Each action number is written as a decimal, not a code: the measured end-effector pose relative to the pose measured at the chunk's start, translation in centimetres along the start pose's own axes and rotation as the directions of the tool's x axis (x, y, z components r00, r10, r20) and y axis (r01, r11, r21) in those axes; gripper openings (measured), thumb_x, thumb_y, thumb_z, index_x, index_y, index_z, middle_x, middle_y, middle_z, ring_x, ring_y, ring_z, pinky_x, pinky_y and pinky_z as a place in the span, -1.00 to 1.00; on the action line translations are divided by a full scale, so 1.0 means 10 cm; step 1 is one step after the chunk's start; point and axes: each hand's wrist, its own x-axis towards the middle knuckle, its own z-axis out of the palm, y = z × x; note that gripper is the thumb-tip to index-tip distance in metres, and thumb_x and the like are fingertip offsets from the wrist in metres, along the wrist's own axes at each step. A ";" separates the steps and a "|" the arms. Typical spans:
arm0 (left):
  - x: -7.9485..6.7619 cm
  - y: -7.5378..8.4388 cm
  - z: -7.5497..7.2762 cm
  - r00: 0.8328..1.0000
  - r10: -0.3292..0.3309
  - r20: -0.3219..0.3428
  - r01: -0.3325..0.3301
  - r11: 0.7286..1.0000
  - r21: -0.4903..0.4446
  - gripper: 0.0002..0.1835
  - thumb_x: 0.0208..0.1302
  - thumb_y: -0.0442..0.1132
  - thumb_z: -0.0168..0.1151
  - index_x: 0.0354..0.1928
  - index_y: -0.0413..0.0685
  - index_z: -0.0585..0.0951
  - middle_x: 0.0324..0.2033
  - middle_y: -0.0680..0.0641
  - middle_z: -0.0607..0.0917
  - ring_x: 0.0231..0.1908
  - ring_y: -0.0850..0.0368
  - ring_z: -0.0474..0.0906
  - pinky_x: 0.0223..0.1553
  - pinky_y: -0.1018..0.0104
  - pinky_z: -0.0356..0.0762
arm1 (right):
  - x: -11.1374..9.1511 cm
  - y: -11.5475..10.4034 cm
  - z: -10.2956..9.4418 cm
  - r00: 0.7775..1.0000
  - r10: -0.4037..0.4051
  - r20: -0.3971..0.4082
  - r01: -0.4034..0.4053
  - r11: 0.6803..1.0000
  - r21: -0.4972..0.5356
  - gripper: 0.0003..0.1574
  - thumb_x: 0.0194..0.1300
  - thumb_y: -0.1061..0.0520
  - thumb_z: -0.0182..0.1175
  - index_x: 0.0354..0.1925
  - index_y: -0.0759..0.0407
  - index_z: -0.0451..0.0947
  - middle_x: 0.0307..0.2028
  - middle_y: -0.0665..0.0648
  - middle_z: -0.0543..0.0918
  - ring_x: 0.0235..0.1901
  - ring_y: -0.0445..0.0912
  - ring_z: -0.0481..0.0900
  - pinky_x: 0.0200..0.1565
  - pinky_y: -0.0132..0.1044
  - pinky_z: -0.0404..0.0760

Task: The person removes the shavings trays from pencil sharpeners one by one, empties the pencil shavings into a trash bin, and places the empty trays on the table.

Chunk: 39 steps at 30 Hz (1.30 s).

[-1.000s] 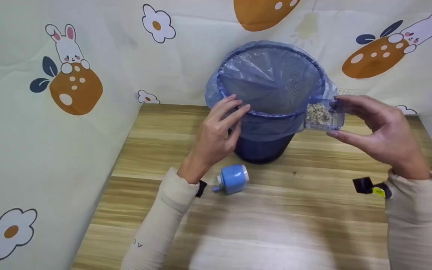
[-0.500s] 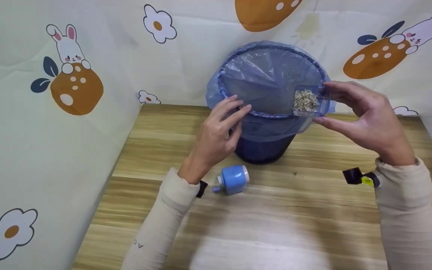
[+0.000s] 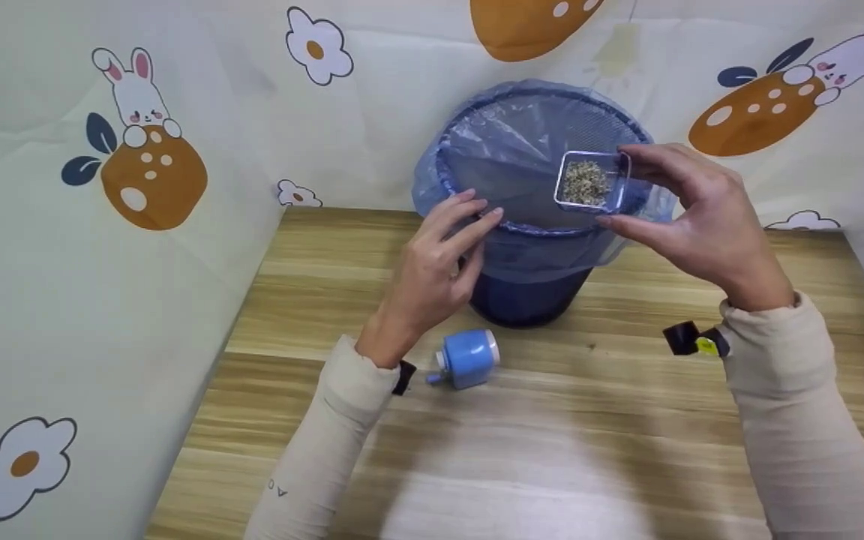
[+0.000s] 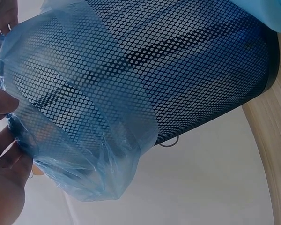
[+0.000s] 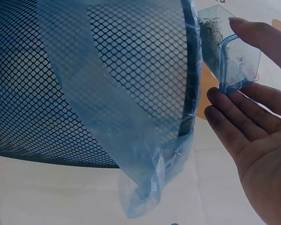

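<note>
My right hand (image 3: 709, 217) holds a small clear bluish shavings drawer (image 3: 618, 176) between thumb and fingers, over the right side of the wastebasket's mouth. Pencil shavings (image 3: 586, 184) lie inside the drawer, whose open side tilts toward the head camera. The dark blue mesh wastebasket (image 4: 192, 79) wears a thin blue bag (image 4: 98, 159) folded over its rim. At the near left of that rim, my left hand (image 3: 436, 262) grips the edge, fingers over the bag and thumb on the outer side. A blue crank pencil sharpener (image 3: 468, 358) lies on the table near my left wrist.
The wood-grain table (image 3: 312, 300) carries the wastebasket, which stands close to the back wall sheet (image 3: 372, 135). More sheet with rabbit and flower prints rises along the left and right. A small dark speck lies on the table right of the sharpener.
My right hand has carried the drawer left and farther back, from beside the rim to over the mouth. The drawer has turned, showing its open side. My left hand stays on the rim.
</note>
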 end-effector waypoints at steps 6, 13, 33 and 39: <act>0.01 0.01 0.00 1.000 -0.006 0.000 0.006 1.000 -0.007 -0.66 0.33 -0.45 0.13 0.12 -0.22 0.65 0.05 -0.27 0.63 0.27 -0.14 0.44 0.38 0.23 0.30 | 0.05 0.01 0.05 1.000 -0.002 0.006 0.003 0.998 -0.064 -0.12 -0.07 0.35 0.54 0.26 0.32 0.48 0.07 0.17 0.63 0.04 -0.36 0.55 0.16 -0.49 0.50; 0.00 0.02 0.02 1.000 -0.015 0.001 0.015 1.000 -0.007 -0.65 0.32 -0.46 0.13 0.11 -0.23 0.65 0.08 -0.24 0.62 0.27 -0.14 0.44 0.38 0.22 0.30 | 0.09 0.06 0.08 1.000 -0.024 0.008 0.025 0.992 -0.121 -0.12 -0.06 0.34 0.54 0.27 0.28 0.48 0.11 0.19 0.62 0.05 -0.26 0.56 0.14 -0.54 0.46; 0.00 0.01 0.05 1.000 -0.013 -0.013 0.013 0.999 0.029 -0.65 0.32 -0.46 0.12 0.11 -0.21 0.66 0.07 -0.25 0.62 0.27 -0.13 0.45 0.37 0.24 0.31 | 0.18 0.14 0.18 0.992 -0.124 0.017 0.124 0.960 -0.252 -0.20 0.06 0.26 0.50 0.26 0.36 0.45 0.11 0.31 0.57 0.10 0.12 0.55 0.17 -0.01 0.51; -0.01 0.01 0.05 1.000 -0.015 -0.019 0.015 0.999 0.028 -0.65 0.33 -0.46 0.12 0.12 -0.20 0.65 0.07 -0.25 0.62 0.27 -0.13 0.44 0.39 0.23 0.29 | 0.20 0.13 0.19 0.991 -0.131 0.034 0.135 0.951 -0.279 -0.19 0.09 0.25 0.48 0.28 0.37 0.43 0.14 0.34 0.54 0.13 0.16 0.53 0.16 0.05 0.52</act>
